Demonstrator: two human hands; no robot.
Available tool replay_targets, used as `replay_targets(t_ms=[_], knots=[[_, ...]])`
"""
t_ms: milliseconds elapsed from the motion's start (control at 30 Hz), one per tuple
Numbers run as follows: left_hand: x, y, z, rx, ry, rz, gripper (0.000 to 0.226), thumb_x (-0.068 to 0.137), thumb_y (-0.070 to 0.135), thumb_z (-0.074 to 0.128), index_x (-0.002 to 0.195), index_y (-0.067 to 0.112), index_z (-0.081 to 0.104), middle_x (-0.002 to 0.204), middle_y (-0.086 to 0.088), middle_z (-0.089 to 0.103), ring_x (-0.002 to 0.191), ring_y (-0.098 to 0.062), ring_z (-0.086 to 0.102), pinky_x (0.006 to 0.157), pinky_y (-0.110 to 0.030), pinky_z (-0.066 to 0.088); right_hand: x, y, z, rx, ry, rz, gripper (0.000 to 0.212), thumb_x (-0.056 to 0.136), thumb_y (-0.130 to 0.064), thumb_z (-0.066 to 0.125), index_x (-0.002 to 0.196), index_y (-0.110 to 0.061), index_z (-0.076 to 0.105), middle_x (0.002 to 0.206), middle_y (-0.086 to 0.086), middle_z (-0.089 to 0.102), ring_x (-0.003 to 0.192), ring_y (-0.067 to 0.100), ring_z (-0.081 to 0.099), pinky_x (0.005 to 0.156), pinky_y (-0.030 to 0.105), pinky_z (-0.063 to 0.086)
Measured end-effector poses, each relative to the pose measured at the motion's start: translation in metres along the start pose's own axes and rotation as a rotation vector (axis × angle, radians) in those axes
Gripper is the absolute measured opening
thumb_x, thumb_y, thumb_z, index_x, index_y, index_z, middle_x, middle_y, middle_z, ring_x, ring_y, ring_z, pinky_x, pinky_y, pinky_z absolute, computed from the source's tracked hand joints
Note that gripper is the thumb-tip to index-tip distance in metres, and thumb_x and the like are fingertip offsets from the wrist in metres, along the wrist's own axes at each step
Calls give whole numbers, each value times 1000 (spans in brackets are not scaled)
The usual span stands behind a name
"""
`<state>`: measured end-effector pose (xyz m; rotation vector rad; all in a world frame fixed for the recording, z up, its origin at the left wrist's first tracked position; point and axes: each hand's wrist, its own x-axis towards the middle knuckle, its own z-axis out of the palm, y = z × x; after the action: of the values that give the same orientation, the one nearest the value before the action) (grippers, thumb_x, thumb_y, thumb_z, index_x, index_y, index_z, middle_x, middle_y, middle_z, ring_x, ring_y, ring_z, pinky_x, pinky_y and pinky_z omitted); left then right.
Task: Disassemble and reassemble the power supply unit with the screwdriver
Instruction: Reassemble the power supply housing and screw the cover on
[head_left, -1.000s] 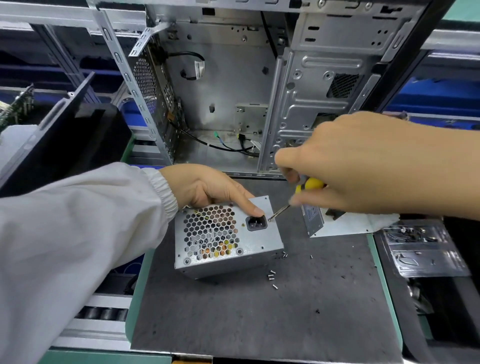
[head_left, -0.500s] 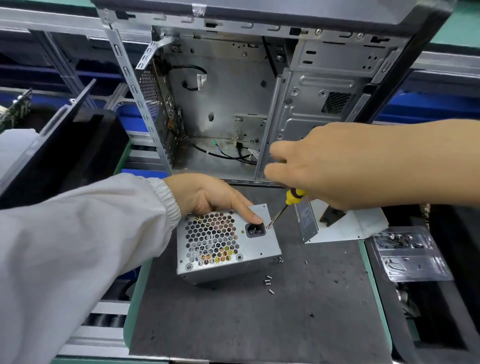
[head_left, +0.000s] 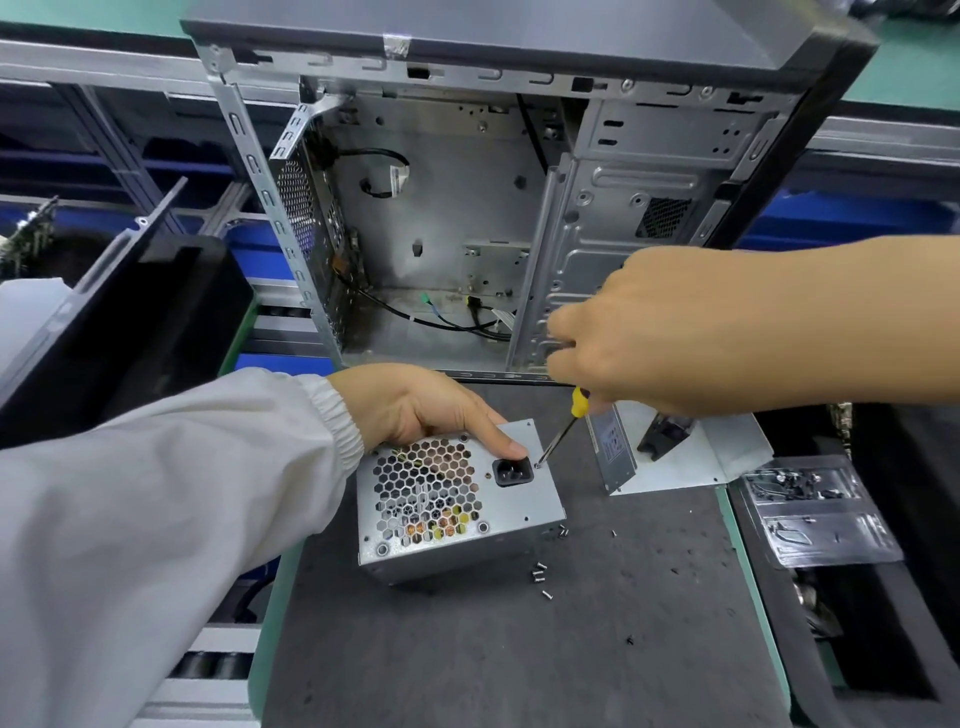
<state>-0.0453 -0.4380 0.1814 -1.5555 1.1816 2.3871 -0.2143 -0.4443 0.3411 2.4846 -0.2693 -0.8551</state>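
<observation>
Behind power supply unit (head_left: 457, 504): open computer case (head_left: 467, 208).

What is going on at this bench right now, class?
A person is working on a power supply unit lying on a dark mat. The left hand steadies it, while the right hand grips a yellow-handled screwdriver with its tip at a screw beside the power socket. Loose screws lie nearby, before an open computer case.
</observation>
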Motion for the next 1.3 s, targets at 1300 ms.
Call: replay_targets(t_ms=[1300], knots=[[-9,13,-2,-19,-173,-129,25,86,22,60,105,14,74,105,-10,72,97,-25,66,104,-47,42,-21,-22,4,-2,11,99,22,77,0,50,85,-21,44,76,-2,36,69,22,47,44,25,14]])
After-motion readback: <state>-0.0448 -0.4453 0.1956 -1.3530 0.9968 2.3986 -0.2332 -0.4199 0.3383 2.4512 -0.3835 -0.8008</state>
